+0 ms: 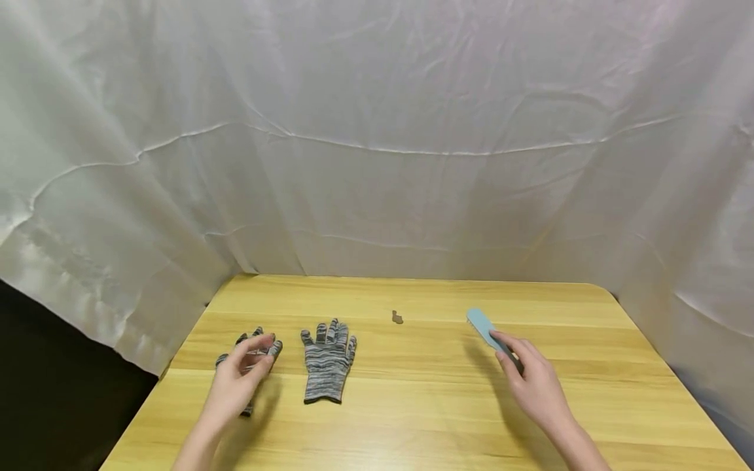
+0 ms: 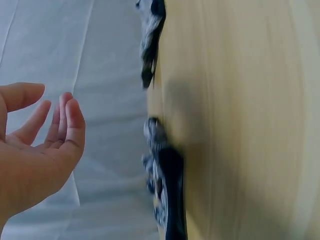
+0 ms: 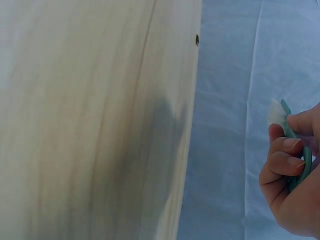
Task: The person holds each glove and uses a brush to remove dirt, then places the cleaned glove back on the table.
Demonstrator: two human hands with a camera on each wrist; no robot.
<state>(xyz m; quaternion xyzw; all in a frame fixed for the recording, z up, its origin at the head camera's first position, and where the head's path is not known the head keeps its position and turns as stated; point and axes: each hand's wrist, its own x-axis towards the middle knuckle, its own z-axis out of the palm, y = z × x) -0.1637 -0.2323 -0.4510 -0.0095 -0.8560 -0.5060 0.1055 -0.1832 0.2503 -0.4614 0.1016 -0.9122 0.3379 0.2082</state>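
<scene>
My right hand (image 1: pixel 536 386) grips the handle of a light blue brush (image 1: pixel 482 324) above the right side of the table. White bristles on this brush (image 3: pixel 276 113) show in the right wrist view, beneath my bent fingers. My left hand (image 1: pixel 235 386) hovers over a grey striped knit glove (image 1: pixel 277 347), partly hiding it. Its fingers are loosely bent, with a gap to the thumb and nothing between them. Just right of that hand, a second knit glove (image 1: pixel 327 367) lies flat, fingers pointing away from me.
A small brown patch (image 1: pixel 397 318) marks the wooden table (image 1: pixel 412 418) towards the back. Pale curtains (image 1: pixel 377 196) hang behind the table and along both sides. A dark area (image 1: pixel 53 386) lies past the left edge.
</scene>
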